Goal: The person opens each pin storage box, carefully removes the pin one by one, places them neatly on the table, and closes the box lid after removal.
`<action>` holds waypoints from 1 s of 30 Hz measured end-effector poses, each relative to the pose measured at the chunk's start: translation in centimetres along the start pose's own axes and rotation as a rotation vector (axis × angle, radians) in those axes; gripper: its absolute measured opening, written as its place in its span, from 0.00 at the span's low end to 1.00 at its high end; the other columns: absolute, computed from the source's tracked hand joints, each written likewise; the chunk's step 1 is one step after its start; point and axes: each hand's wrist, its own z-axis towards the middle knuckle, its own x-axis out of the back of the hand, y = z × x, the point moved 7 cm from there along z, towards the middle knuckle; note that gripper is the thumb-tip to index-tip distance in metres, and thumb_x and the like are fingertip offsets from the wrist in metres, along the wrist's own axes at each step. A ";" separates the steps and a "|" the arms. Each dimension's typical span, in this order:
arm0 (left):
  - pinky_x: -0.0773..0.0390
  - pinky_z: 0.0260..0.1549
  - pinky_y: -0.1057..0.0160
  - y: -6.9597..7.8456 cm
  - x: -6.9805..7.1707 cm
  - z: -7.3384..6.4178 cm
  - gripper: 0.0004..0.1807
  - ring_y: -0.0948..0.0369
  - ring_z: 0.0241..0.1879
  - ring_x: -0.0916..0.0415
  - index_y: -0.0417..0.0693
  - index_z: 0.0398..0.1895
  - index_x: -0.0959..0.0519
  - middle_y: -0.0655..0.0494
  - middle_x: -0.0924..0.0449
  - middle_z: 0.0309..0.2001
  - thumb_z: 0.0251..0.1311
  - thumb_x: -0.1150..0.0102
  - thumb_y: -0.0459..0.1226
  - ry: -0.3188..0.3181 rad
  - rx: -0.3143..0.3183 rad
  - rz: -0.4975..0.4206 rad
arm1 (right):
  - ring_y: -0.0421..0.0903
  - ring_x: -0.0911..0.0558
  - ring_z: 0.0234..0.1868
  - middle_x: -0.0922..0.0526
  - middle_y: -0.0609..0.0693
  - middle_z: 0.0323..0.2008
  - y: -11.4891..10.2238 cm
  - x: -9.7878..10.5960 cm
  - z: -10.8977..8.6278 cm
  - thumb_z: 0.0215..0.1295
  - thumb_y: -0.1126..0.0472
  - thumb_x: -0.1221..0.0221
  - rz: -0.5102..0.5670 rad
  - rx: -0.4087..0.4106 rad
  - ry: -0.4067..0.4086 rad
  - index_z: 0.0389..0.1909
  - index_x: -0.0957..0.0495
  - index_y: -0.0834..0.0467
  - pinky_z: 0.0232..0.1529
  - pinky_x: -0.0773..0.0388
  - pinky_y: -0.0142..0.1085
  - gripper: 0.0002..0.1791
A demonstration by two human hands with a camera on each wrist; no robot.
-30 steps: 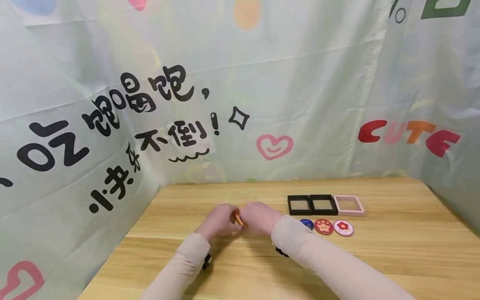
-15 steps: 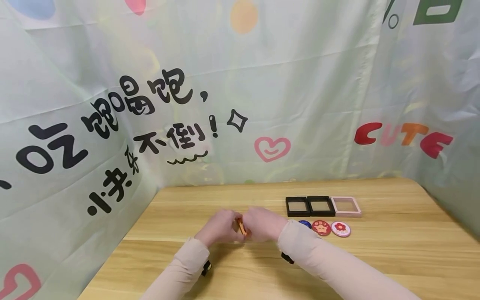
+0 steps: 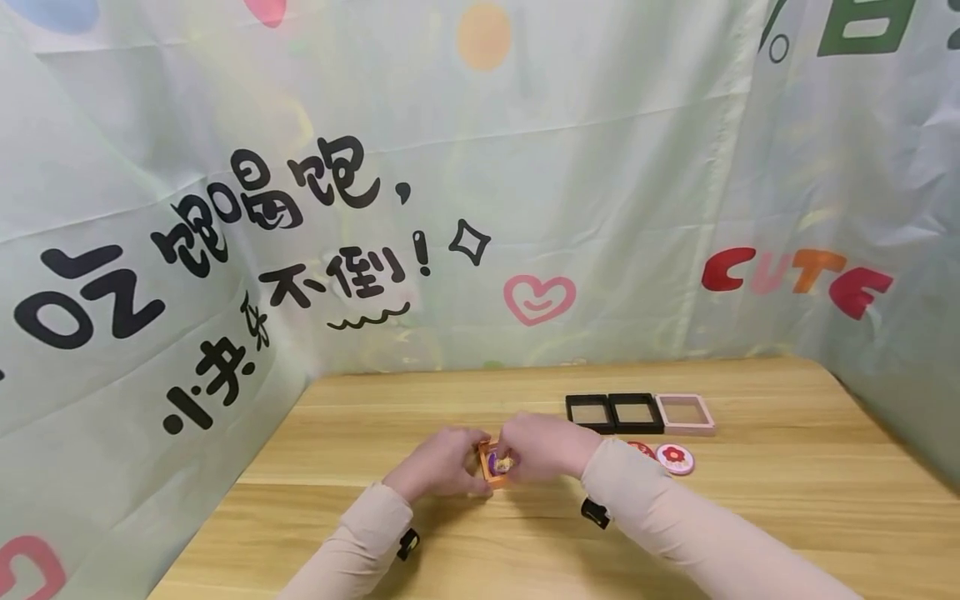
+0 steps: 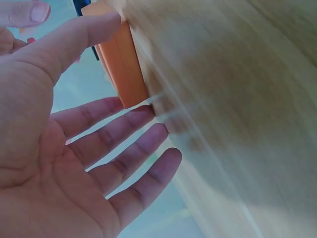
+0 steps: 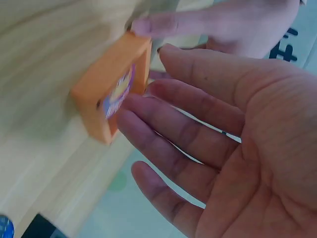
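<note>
An orange square frame (image 5: 106, 64) rests on the wooden table, between both hands. Inside it lies a round purple badge (image 5: 120, 89) with a yellowish figure, partly covered by the right fingers in the head view. My left hand (image 3: 442, 462) holds the frame from the left, thumb on the near side and fingertips on the far side. Over the frame's right part reaches my right hand (image 3: 543, 448); its fingers are extended, loosely bent, with the middle and ring fingertips right at the badge. The right thumb stands apart from the frame.
Two black square frames (image 3: 636, 430) and a pink one (image 3: 686, 431) stand in a row at the back right. In front lie a white flower badge (image 3: 675, 458) and a red badge (image 3: 641, 448), half hidden by the right sleeve. A blue badge (image 5: 6, 227) shows in the right wrist view.
The orange frame has gone from being held edge-on between both hands to lying face up, its badge showing. My right hand has shifted slightly right, its sleeve now hiding more badges.
</note>
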 end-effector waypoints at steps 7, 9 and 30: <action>0.14 0.53 0.58 0.1 0.3 0.4 0.42 0.59 0.47 0.18 0.37 0.64 0.19 0.50 0.13 0.51 0.48 0.14 0.49 -0.014 0.026 -0.011 | 0.50 0.11 0.51 0.09 0.55 0.53 2.7 0.6 0.3 0.59 0.59 0.20 -0.044 -0.169 0.025 0.57 0.13 0.62 0.58 0.13 0.47 0.26; 0.16 0.44 0.63 0.2 0.4 0.6 0.39 0.63 0.40 0.21 0.38 0.60 0.17 0.53 0.14 0.44 0.47 0.13 0.48 -0.010 0.010 -0.020 | 0.49 0.13 0.52 0.11 0.54 0.54 3.2 0.2 0.4 0.57 0.56 0.19 -0.040 -0.175 0.004 0.62 0.16 0.63 0.59 0.14 0.46 0.33; 0.15 0.47 0.64 -0.3 0.2 -0.5 0.40 0.58 0.47 0.15 0.41 0.62 0.18 0.53 0.13 0.52 0.43 0.12 0.42 -0.004 -0.006 -0.280 | 0.33 0.24 0.32 0.15 0.42 0.38 2.9 -1.4 1.1 0.49 0.44 0.23 -0.172 0.059 0.058 0.50 0.16 0.56 0.34 0.22 0.27 0.30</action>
